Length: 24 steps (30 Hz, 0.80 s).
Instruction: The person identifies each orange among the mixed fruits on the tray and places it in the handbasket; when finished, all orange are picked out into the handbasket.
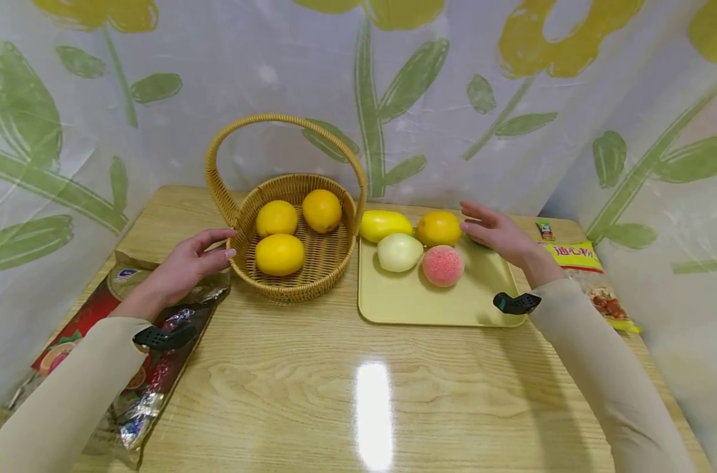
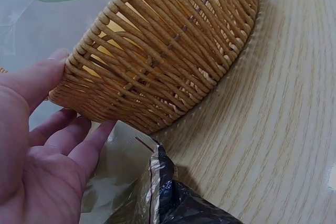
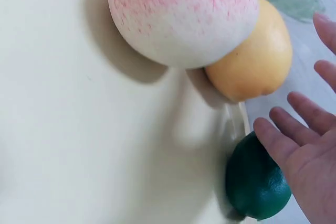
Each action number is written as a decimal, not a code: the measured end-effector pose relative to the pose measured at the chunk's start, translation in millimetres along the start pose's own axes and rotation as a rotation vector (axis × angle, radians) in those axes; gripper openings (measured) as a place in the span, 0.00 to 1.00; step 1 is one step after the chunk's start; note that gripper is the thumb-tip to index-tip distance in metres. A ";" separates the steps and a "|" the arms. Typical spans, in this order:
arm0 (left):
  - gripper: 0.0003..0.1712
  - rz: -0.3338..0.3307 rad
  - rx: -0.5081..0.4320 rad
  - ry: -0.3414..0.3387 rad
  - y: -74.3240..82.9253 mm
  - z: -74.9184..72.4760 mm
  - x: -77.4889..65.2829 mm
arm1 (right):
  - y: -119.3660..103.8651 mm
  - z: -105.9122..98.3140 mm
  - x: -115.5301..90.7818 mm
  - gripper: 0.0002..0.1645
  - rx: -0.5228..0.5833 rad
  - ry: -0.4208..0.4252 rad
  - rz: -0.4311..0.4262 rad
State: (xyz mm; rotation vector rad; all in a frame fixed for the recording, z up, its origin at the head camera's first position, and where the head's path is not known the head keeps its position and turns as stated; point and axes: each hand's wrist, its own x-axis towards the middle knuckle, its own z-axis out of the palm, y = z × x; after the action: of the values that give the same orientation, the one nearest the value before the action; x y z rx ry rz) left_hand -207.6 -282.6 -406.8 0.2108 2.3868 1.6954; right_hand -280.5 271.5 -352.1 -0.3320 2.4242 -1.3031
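My left hand (image 1: 189,263) is at the left side of a wicker basket (image 1: 293,289). In the left wrist view its thumb (image 2: 44,77) touches the basket's rim, and the loosely extended fingers lie along the outer wall. Inside the basket are three orange-yellow fruits (image 1: 280,255). My right hand (image 1: 503,240) hovers over the far right of a pale yellow tray (image 1: 441,309), holding nothing. Its spread fingers overlap a dark green fruit (image 3: 257,177) in the right wrist view. An orange (image 1: 439,228) sits just left of the fingertips.
A pink peach (image 1: 443,266), a pale green fruit (image 1: 399,252) and a long yellow fruit (image 1: 386,226) share the tray. A large dark red packet (image 1: 98,309) lies under my left forearm. Right of the tray lie a yellow food bag (image 1: 595,282) and a small packet (image 1: 545,229). A flowered curtain (image 1: 263,79) hangs behind.
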 end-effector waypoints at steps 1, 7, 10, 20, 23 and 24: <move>0.31 0.000 -0.002 -0.001 0.5 0.3 0.2 | 0.2 -1.2 1.1 0.38 -0.008 -0.010 -0.002; 0.31 -0.009 0.005 -0.008 1.1 0.6 0.3 | 0.2 -3.9 9.1 0.38 -0.045 -0.042 -0.012; 0.31 -0.012 0.009 -0.011 0.6 0.0 0.4 | -0.4 -2.6 13.5 0.39 -0.060 -0.064 -0.009; 0.31 -0.014 0.014 -0.011 -1.5 -0.8 1.2 | 13.5 2.5 31.3 0.40 -0.099 -0.110 -0.021; 0.31 -0.016 0.027 -0.013 -1.8 -1.1 1.9 | 24.0 3.4 39.3 0.38 -0.122 -0.101 -0.041; 0.31 -0.015 0.031 -0.013 -1.9 -1.3 2.1 | 25.6 3.8 41.0 0.38 -0.131 -0.099 -0.046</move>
State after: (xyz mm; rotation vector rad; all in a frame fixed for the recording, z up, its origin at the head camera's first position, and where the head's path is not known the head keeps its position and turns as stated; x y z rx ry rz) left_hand -209.9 -283.9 -408.4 0.2084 2.4000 1.6468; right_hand -316.8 267.4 -383.9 -0.4790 2.4367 -1.1213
